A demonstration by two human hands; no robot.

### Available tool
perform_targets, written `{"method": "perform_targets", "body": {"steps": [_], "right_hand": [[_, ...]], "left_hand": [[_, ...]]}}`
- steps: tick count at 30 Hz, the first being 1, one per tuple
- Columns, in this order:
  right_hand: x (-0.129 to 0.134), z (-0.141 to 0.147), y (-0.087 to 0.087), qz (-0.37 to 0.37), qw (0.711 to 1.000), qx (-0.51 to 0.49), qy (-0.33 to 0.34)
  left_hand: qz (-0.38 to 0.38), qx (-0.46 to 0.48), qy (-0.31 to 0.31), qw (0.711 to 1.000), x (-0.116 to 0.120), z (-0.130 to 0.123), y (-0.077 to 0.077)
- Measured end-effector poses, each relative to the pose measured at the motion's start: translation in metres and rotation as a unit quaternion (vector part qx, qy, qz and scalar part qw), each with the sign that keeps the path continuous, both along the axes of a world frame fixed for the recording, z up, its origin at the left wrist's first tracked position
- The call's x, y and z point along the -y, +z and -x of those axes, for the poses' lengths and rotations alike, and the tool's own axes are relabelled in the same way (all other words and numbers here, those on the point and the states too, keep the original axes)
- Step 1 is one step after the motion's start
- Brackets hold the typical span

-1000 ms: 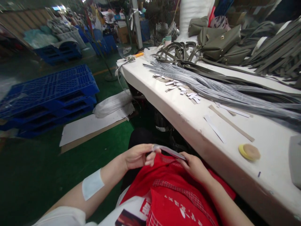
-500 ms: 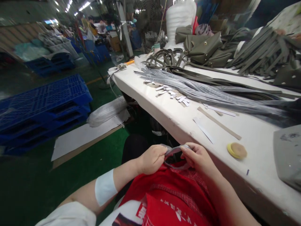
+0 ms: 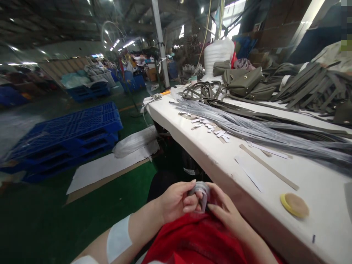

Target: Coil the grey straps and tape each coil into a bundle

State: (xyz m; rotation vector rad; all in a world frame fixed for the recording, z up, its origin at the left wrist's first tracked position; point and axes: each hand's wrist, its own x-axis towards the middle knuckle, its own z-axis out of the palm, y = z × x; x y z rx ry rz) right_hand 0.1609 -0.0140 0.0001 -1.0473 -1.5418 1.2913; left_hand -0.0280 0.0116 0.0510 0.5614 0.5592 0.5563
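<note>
Curling round a looped grey strip [image 3: 204,201] low in mid-frame, the left hand [image 3: 177,201] has it gripped, and the right hand [image 3: 223,206] looks to be pinching its right side. Coiling it seems to be the step, so I'd say the next move needs a snug hold. Lower right there's a yellow-edged disc [image 3: 294,205] on the bench [image 3: 220,157].
</note>
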Motion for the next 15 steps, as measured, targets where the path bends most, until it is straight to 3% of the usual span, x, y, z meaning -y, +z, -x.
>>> {"method": "perform_targets", "body": {"steps": [3, 6, 8, 9, 12, 14, 15], "right_hand": [[0.011, 0.034, -0.01, 0.027, 1.0, 0.014, -0.002], [0.027, 0.058, -0.009, 0.049, 0.994, 0.048, 0.087], [0.038, 0.057, 0.004, 0.04, 0.989, 0.041, 0.138], [0.042, 0.05, 0.014, 0.036, 0.989, 0.029, 0.14], [0.04, 0.017, 0.045, 0.045, 0.997, -0.019, 0.061], [0.028, -0.007, 0.06, 0.044, 0.999, -0.024, 0.01], [0.02, -0.016, 0.065, 0.04, 0.999, -0.006, -0.009]], "left_hand": [[-0.019, 0.048, 0.06, 0.997, -0.011, 0.002, 0.022], [-0.172, 0.01, 0.213, 0.962, -0.025, 0.004, 0.032], [-0.339, -0.102, 0.297, 0.887, -0.032, 0.008, 0.028], [-0.421, -0.172, 0.305, 0.837, -0.034, 0.011, 0.022], [-0.613, -0.316, 0.209, 0.693, -0.027, 0.019, -0.001], [-0.69, -0.33, 0.133, 0.63, -0.015, 0.02, -0.015], [-0.708, -0.331, 0.107, 0.615, -0.009, 0.018, -0.02]]}}
